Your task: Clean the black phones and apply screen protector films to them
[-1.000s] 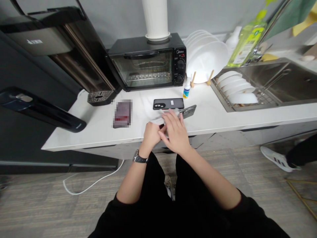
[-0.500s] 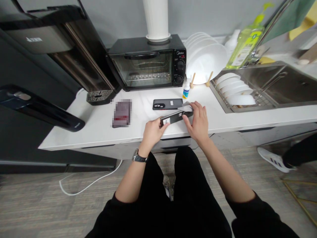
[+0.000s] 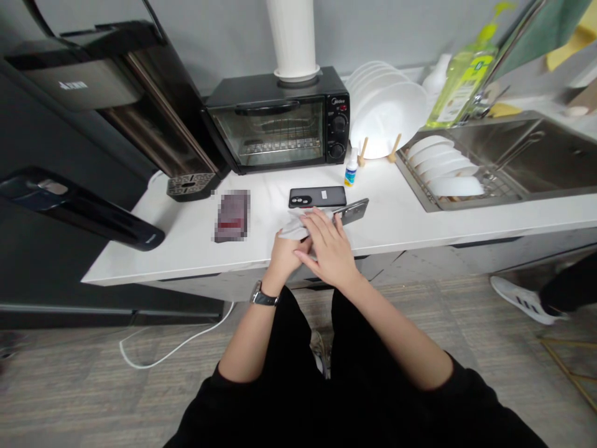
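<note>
A dark smartphone (image 3: 357, 211) is held over the counter's front edge, its camera end sticking out to the right. My left hand (image 3: 284, 254) grips the near-left end, though its fingers are partly covered. Over the phone lies my right hand (image 3: 330, 249), pressing a crumpled pale grey cloth (image 3: 293, 228) against it near the left end. Just behind, a black phone case (image 3: 314, 197) with round camera cut-outs and a small white label rests flat on the counter. A small spray bottle (image 3: 351, 169) with a blue and yellow label stands behind the case's right end.
The white counter (image 3: 186, 261) carries a black toaster oven (image 3: 280, 130), racked white plates (image 3: 392, 112) and a dark drinks dispenser (image 3: 158, 124). A blurred-out dark item (image 3: 232, 216) lies left. At right are a sink (image 3: 527, 149) with bowls and another person's shoe (image 3: 525, 298).
My right hand has slid the cloth leftward along the phone, from its right end to near my left hand. The phone's right end now shows. The view has shifted slightly.
</note>
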Available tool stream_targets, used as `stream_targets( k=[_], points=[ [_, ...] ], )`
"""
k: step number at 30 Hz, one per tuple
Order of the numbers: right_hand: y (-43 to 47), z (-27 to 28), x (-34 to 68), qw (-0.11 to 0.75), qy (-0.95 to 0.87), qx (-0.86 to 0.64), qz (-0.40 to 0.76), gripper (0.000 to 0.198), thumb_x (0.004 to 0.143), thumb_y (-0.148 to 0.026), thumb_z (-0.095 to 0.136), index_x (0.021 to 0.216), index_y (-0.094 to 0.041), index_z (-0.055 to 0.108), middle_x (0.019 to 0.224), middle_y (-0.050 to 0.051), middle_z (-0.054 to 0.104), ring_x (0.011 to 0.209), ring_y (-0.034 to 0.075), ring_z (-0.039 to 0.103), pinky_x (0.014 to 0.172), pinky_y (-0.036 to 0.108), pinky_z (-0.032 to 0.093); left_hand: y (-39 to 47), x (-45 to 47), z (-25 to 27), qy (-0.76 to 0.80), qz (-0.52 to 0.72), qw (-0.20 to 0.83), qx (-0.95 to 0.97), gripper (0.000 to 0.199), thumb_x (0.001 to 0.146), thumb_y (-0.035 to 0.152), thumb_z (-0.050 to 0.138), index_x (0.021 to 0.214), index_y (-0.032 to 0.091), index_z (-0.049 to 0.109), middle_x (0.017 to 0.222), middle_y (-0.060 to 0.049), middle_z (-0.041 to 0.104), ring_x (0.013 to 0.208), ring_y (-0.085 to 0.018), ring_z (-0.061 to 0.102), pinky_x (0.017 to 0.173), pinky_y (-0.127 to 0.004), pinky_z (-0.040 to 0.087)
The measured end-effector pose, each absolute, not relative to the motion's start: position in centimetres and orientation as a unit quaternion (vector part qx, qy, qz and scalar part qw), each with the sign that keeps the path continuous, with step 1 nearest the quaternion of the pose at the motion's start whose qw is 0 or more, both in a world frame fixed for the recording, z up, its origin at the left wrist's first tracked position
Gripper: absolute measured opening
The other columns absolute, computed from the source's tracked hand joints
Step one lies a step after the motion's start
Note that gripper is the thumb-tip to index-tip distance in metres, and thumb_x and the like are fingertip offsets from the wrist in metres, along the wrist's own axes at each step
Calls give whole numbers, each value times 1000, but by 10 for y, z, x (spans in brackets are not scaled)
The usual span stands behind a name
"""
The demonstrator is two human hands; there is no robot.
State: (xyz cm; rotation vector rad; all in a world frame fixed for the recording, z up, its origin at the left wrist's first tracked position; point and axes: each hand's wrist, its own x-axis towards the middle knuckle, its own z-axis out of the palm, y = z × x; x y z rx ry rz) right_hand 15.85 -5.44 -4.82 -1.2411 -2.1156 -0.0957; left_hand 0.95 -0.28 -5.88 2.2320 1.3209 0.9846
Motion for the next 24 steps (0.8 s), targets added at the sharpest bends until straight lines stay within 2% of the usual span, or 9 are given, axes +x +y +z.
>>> stream_targets(
  k=[3,8,11,14,17,20,22,24],
  points=[
    [-41,-51,197,353,-771,-526,-67,67,109,-57,40,159,-13,41,160,18,54,160,30,36,134,57,21,-9,9,-52,520,320,197,767,19,98,37,68,97,19,76,89,-8,81,84,-26,77,78,-34,57],
    [-28,-56,236,382,-684,-616,-77,69,108,-62,36,157,-14,38,155,22,57,156,34,41,128,66,28,-12,11,-50,540,321,178,758,19,95,39,74,101,21,75,84,-4,80,77,-22,75,70,-28,51],
    [-30,-62,229,392,-667,-630,-74,79,105,-67,37,162,-12,30,159,25,50,160,38,34,126,69,31,-12,12,-49,538,314,173,763,17,96,37,73,98,21,75,78,-2,77,71,-20,71,66,-26,47],
    [-35,-66,213,394,-657,-638,-79,84,104,-70,38,164,-11,29,167,28,37,161,41,29,125,71,30,-14,12,-46,541,312,172,762,17,96,38,73,96,21,75,75,-1,76,68,-18,69,65,-26,45],
    [-43,-63,196,381,-672,-629,-82,83,104,-66,40,165,-10,28,173,25,31,165,41,20,128,72,23,-14,11,-45,539,315,173,762,17,96,37,71,95,20,74,75,-1,75,68,-18,69,66,-26,46],
    [-54,-56,172,348,-735,-579,-63,76,107,-56,39,166,-10,28,173,19,36,167,35,16,133,67,17,-11,9,-48,530,303,172,773,17,96,33,66,90,19,74,75,-3,76,70,-21,70,70,-28,50],
    [-61,-52,157,327,-779,-533,-47,68,108,-47,37,165,-9,33,172,16,40,166,31,18,135,61,15,-8,7,-51,511,312,159,785,16,95,28,63,93,18,75,87,-8,80,84,-24,75,82,-32,55],
    [-65,-50,147,317,-806,-499,-39,62,110,-41,34,163,-10,38,170,13,43,166,28,23,137,58,13,-6,6,-53,490,338,143,791,20,93,25,61,106,17,75,107,-12,81,104,-28,75,97,-37,55]
  ],
)
